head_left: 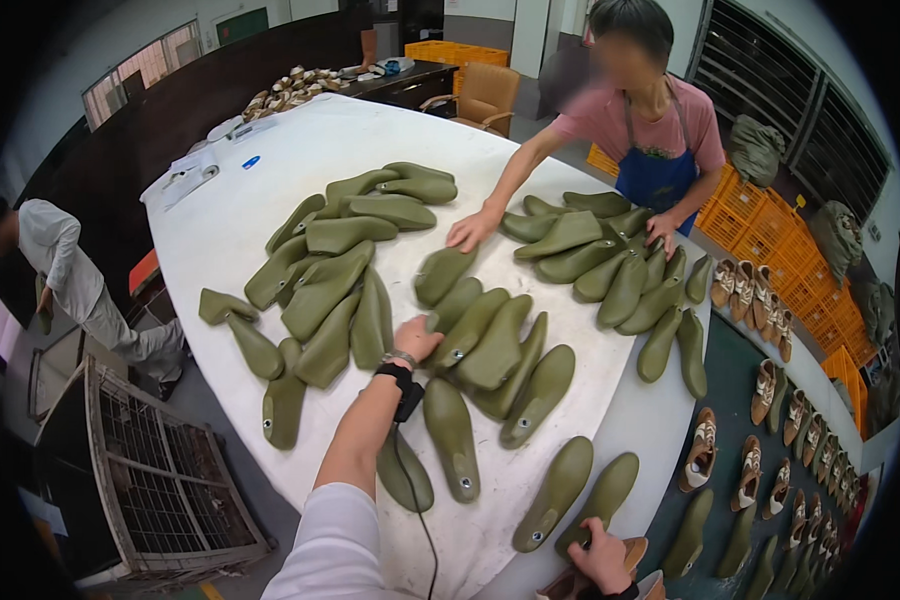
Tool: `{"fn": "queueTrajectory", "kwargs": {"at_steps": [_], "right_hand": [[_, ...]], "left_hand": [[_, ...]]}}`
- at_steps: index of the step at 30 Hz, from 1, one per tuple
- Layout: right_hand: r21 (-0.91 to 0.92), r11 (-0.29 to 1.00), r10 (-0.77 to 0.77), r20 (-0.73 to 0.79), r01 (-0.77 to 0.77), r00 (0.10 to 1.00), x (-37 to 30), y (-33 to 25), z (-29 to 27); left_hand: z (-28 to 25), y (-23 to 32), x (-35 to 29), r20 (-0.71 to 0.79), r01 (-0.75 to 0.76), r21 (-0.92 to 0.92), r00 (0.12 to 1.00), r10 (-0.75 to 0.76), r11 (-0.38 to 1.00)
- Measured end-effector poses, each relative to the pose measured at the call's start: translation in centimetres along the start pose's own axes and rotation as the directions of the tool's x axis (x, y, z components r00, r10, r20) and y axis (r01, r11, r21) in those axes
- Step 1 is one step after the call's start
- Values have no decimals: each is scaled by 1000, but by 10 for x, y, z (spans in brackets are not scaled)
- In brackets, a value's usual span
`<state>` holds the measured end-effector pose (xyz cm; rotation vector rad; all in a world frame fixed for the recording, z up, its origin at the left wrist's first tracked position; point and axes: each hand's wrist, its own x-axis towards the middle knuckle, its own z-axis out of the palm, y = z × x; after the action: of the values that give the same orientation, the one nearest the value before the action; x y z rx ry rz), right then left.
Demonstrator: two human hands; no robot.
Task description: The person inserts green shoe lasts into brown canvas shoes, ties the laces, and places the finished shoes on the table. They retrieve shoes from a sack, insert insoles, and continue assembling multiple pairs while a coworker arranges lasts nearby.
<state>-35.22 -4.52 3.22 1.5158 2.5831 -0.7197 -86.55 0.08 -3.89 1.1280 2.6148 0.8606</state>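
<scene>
Smooth green foot-shaped blocks on a white table.
The left hand and right hand each touch one, fingers bent; whether they grip can't be told.

Below my right hand, the frame cuts off my arm and the brown shoes alongside. Toward the left edge of the bench, heaped green lasts hide parts of one another; the co-worker's face is blurred.
</scene>
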Motion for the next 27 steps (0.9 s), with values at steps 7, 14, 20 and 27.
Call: {"fn": "queueTrajectory", "kwargs": {"at_steps": [7,14,20,27], "right_hand": [[-18,998,-62,-26,61,998,16,6,4],[-34,999,-26,-18,25,1000,13,9,2],[-17,1000,14,-25,-15,1000,11,4,-2],[6,999,44,-24,-44,999,6,3,-2]], "left_hand": [[26,62,-80,234,-131,-119,960,156,984],[-21,41,-58,455,-78,-177,877,152,981],[-71,-48,2,172,494,313,811,-559,812],[-12,-61,9,95,630,173,754,-650,757]]}}
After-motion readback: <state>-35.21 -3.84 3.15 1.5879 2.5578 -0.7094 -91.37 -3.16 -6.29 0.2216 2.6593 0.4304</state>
